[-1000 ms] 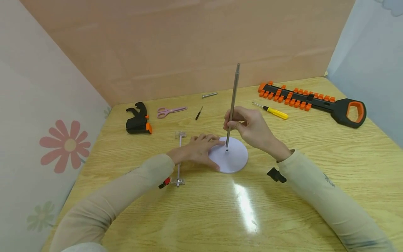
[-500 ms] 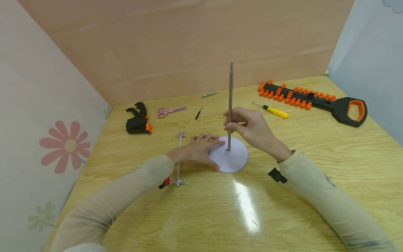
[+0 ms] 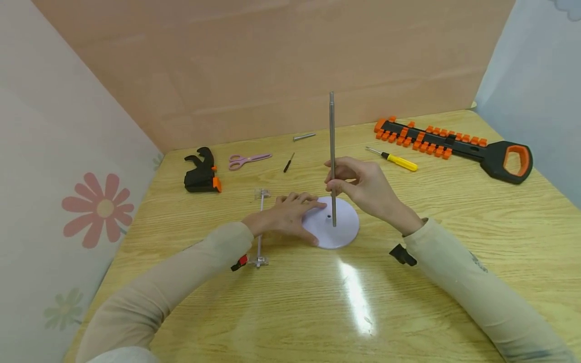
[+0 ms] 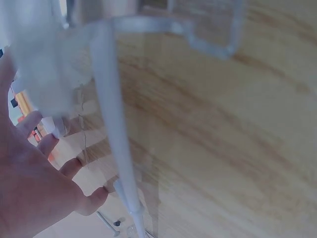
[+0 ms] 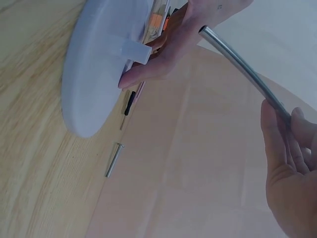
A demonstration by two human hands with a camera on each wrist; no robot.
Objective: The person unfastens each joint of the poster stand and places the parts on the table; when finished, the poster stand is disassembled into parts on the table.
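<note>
A thin metal tube (image 3: 332, 131) stands nearly upright, pinched between the thumb and fingers of my right hand (image 3: 369, 189). Its lower end hangs over a round white base (image 3: 346, 229) lying on the table. In the right wrist view, a short white socket (image 5: 136, 51) sticks up from the base, and the open end of the metal tube (image 5: 233, 57) is apart from it. My left hand (image 3: 290, 217) rests with spread fingers at the left side of the base. Under the left wrist lies a white rod (image 3: 259, 244) with clear plastic ends.
Along the back lie a black clamp (image 3: 199, 174), pink scissors (image 3: 247, 161), a small black screwdriver (image 3: 288, 164), and a short metal piece (image 3: 304, 136). To the right are a yellow screwdriver (image 3: 401, 162) and a long black-and-orange tool holder (image 3: 474, 151).
My right hand has straightened the metal tube from a slant to near vertical. Its lower end has shifted right and toward me, off the socket. My left hand has stayed on the base.
</note>
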